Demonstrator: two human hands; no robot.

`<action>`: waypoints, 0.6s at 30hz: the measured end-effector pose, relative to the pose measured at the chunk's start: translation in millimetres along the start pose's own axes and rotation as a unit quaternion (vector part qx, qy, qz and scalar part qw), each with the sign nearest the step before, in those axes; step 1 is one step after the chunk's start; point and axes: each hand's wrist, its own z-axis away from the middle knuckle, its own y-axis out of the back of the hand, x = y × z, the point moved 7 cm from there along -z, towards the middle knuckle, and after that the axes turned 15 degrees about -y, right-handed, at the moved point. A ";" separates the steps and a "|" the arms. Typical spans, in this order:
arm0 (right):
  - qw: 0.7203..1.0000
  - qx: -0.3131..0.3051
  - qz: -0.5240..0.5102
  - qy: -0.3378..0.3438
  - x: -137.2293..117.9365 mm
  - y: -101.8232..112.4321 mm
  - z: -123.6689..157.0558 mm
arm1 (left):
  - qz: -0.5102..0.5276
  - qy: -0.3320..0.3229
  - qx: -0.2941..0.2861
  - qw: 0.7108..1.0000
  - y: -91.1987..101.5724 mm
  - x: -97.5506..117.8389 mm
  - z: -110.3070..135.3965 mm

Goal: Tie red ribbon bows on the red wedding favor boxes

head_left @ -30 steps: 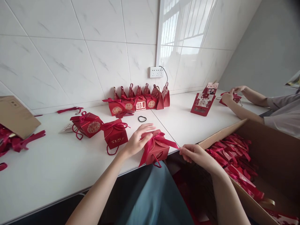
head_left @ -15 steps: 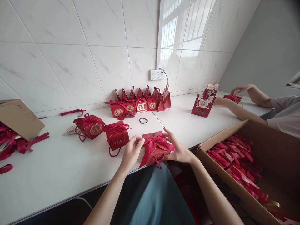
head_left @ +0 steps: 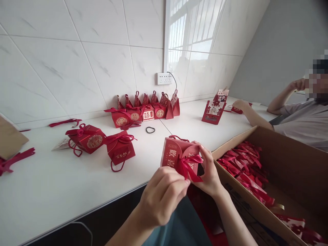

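A red gift box (head_left: 170, 149) with gold characters and a ribbon bow (head_left: 188, 165) is tilted up at the table's front edge. My right hand (head_left: 210, 175) is wrapped round its right side, thumb and fingers on the walls. My left hand (head_left: 164, 194) is closed in front of the box, its fingertips pinching a tail of the bow. The left hand hides the box's lower left part. To the left stand two more red boxes, one with cord handle (head_left: 122, 152) and one with a round gold emblem (head_left: 88, 138).
Several red boxes (head_left: 134, 114) stand in rows by the tiled wall. A black hair tie (head_left: 150, 130) lies before them. An upright red box (head_left: 214, 109) is further right. At right are a cardboard carton (head_left: 237, 140) of red pieces and a person (head_left: 297, 119) touching another red box.
The box has been turned and tipped up, so its cord now lies at the far side. My left hand moved to the bow's front. The view shifted right; the other person's hands moved.
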 end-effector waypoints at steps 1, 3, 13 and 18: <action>1.000 0.009 -0.003 0.004 -1.7 2.5 1.3 | -0.003 -0.021 -0.003 1.000 -1.4 4.3 -1.7; 1.000 0.020 -0.009 0.007 -4.3 5.9 3.0 | -0.003 -0.046 -0.002 0.999 -2.6 9.8 -4.5; 0.993 0.033 0.109 -0.022 -7.3 28.4 8.9 | 0.020 0.149 0.061 0.987 8.8 -38.6 3.5; 0.969 0.031 0.222 -0.104 -3.2 59.6 20.8 | 0.018 0.369 -0.083 0.925 -26.6 -109.3 50.0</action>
